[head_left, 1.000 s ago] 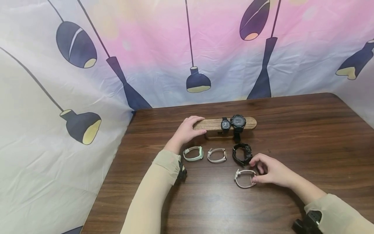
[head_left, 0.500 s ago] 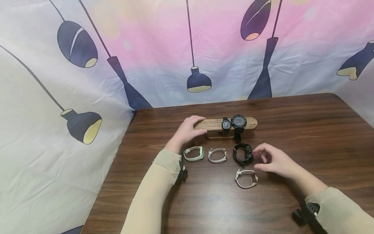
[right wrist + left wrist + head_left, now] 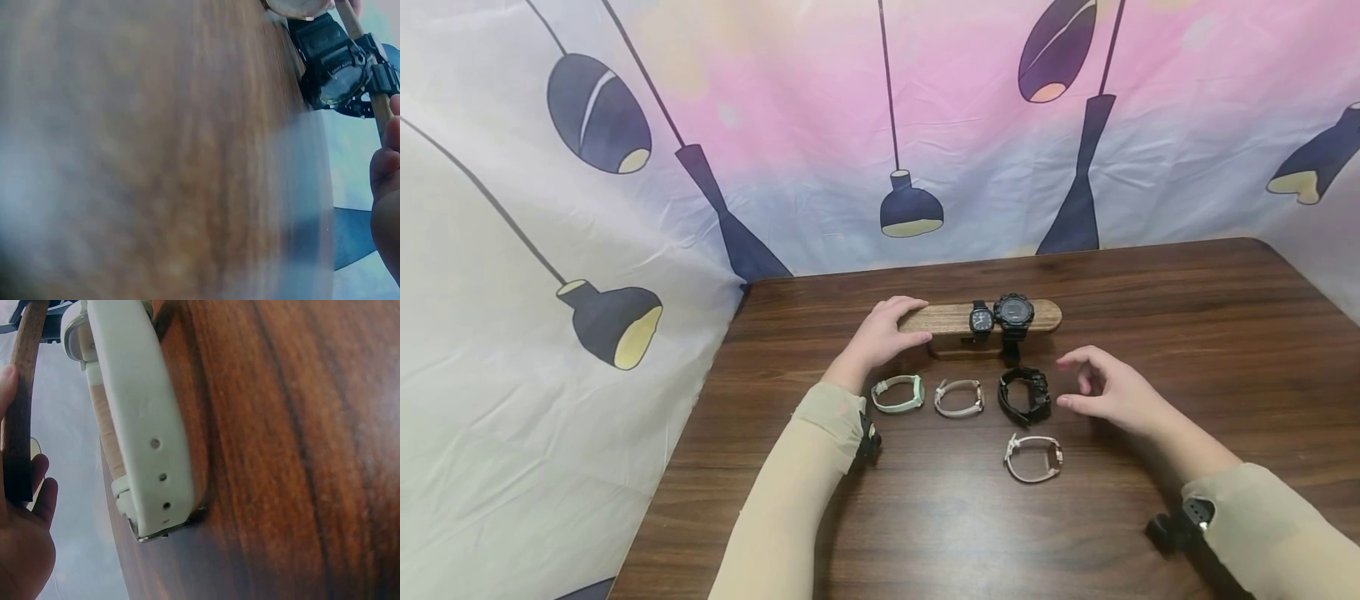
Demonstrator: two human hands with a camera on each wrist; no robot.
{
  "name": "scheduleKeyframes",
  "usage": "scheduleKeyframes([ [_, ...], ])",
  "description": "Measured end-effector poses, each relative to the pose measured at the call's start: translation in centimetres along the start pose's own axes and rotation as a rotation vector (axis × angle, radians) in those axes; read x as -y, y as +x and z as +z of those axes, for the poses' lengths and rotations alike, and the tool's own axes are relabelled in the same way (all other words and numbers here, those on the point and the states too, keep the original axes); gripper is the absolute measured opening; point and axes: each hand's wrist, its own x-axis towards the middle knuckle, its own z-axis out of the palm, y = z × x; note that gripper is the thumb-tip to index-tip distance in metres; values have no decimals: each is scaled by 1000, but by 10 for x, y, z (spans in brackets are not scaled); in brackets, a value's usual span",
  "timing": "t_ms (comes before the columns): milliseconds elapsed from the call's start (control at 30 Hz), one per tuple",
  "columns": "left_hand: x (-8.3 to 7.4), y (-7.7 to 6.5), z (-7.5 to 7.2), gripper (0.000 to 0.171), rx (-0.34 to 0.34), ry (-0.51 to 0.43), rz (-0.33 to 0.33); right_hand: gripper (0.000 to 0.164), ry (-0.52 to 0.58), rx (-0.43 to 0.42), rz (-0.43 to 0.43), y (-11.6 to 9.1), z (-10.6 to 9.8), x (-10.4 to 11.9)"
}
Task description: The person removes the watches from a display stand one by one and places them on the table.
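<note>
My left hand point(image 3: 880, 333) holds the left end of a wooden watch stand point(image 3: 940, 318), thumb in front and fingers behind. On its bar sit a square black watch point(image 3: 980, 321) and a large round black watch point(image 3: 1014, 312). Before the stand lie a mint green watch point(image 3: 918, 392), a pale-strapped watch point(image 3: 979, 397) and a chunky black watch point(image 3: 1039, 395), with a white-strapped watch point(image 3: 1057, 458) nearer me. To the right of the chunky one, my right hand point(image 3: 1108, 392) hovers with fingers loosely bent, nothing in them. The mint strap point(image 3: 147, 425) fills much of the left wrist view.
A dark wood table point(image 3: 925, 533) carries everything. Behind it hangs a fabric backdrop point(image 3: 820, 150) printed with lamps, which also covers the left side. The table's back edge runs just beyond the stand.
My right hand has left the white-strapped watch, moved away from me past the chunky black watch, and drawn slightly right. My left hand stays on the stand.
</note>
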Motion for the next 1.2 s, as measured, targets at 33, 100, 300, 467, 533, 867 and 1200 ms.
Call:
scheduleKeyframes([
  [33, 0, 0, 0, 58, 0, -1, 1, 47, -4, 0, 10, 1, -1, 0],
  [100, 0, 0, 0, 58, 0, 1, -1, 47, -11, 2, 30, 3, -2, -2],
  [300, 0, 0, 0, 57, 7, -1, -6, 49, -13, 1, 45, 7, -3, -6],
  [467, 1, 0, 0, 58, 10, -16, -6, 48, -14, -4, 50, 12, -6, -4],
  [533, 1, 0, 0, 58, 12, -25, -8, 48, -18, -10, 54, 14, -7, -4],
  [867, 1, -1, 1, 57, 12, -39, -28, 49, -59, -46, 108, 27, -11, -8],
  [1200, 1, -1, 1, 57, 2, -47, -32, 48, -41, -44, 129, 38, -16, -3],
])
